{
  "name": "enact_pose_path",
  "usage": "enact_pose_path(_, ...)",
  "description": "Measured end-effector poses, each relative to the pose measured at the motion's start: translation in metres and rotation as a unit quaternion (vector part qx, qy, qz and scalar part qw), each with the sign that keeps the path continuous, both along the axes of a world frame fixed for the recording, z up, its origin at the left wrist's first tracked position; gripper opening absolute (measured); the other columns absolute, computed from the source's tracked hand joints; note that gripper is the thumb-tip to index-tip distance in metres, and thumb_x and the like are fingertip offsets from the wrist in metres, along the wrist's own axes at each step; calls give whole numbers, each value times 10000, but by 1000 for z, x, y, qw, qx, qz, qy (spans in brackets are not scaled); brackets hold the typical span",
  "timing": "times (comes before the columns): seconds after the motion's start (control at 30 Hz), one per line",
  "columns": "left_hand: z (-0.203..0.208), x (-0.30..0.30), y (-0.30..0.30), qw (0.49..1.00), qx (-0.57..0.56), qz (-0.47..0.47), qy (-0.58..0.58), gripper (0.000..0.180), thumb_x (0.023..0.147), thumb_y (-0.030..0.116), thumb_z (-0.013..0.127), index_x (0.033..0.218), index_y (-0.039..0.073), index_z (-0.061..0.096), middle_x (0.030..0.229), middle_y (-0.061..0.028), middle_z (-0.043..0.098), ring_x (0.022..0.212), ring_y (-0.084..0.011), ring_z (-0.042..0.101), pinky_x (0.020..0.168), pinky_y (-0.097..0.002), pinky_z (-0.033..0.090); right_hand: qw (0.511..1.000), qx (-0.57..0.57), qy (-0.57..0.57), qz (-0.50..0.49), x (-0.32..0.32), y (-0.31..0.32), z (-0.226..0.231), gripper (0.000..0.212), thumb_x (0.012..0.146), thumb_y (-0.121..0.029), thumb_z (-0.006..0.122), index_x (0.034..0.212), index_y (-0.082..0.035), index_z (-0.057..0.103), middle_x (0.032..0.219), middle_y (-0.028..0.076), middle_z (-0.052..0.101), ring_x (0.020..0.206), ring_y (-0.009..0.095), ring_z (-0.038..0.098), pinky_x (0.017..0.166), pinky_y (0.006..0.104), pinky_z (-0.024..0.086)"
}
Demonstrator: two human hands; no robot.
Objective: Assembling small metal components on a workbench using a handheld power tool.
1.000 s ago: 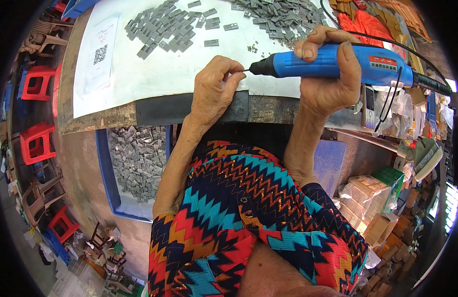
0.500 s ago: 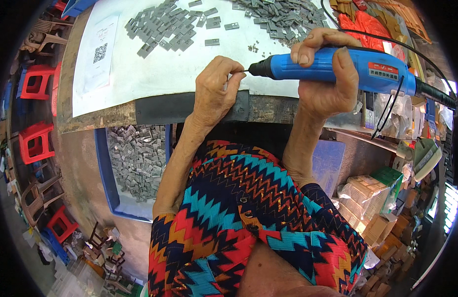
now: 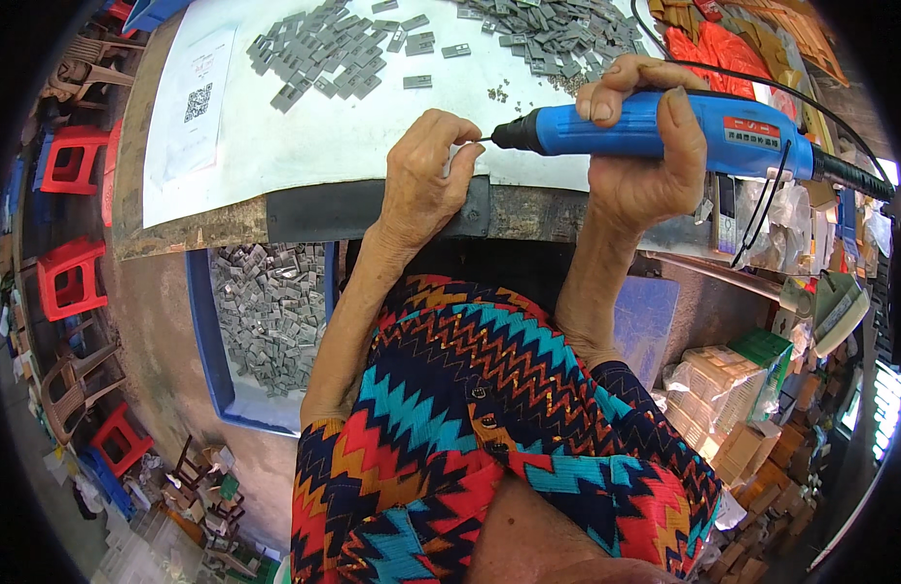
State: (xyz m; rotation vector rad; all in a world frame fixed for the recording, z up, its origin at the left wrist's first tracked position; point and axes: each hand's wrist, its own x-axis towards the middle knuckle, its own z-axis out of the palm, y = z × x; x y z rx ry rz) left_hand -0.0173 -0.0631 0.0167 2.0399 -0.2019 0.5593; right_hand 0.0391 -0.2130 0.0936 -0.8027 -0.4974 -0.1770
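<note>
A blue electric screwdriver [image 3: 592, 127] with a black nose lies level in my right hand [image 3: 655, 170], whose fingers and thumb wrap round its body. Its thin bit points left, against the fingertips of my left hand [image 3: 421, 180]. That hand is closed in a pinch; whatever it holds is hidden behind the fingers. Beyond the hands, small flat grey rectangular pieces [image 3: 314, 54] are spread over a white sheet [image 3: 305, 146]. A second heap of grey pieces [image 3: 567, 39] sits at the far right, with tiny brownish screws [image 3: 499, 95] beside it.
A blue bin [image 3: 199, 321] full of grey pieces stands below the table edge, left of my body. The screwdriver's black cable [image 3: 854, 178] runs off right. A printed paper [image 3: 193, 97] lies on the left. Red stools [image 3: 73, 277] stand beyond the table; crates [image 3: 713, 389] are at right.
Almost nothing differs. The screwdriver and my right hand have shifted very slightly right, and the left hand keeps its pinch at the bit.
</note>
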Motion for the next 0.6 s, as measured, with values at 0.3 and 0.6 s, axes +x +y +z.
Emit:
enact_pose_path(0.3, 7, -3, 3, 999, -22, -15, 22, 169, 710, -14, 622, 878, -5, 602, 805, -68, 575, 623, -128, 487, 568, -250, 412, 1000, -9, -9, 11, 1, -5, -2, 287, 823, -181, 482, 1013, 22, 548, 844, 204, 553, 637, 212, 514, 636, 375, 415)
enact_pose_path(0.6, 13, 28, 32, 988, 136, 67, -25, 206, 737, -37, 572, 941, -18, 585, 852, -136, 556, 724, -250, 552, 638, -316, 448, 1000, 1, -14, 5, 1, -8, 1, 284, 825, -182, 474, 993, 29, 560, 840, 201, 556, 626, 208, 512, 612, 372, 415)
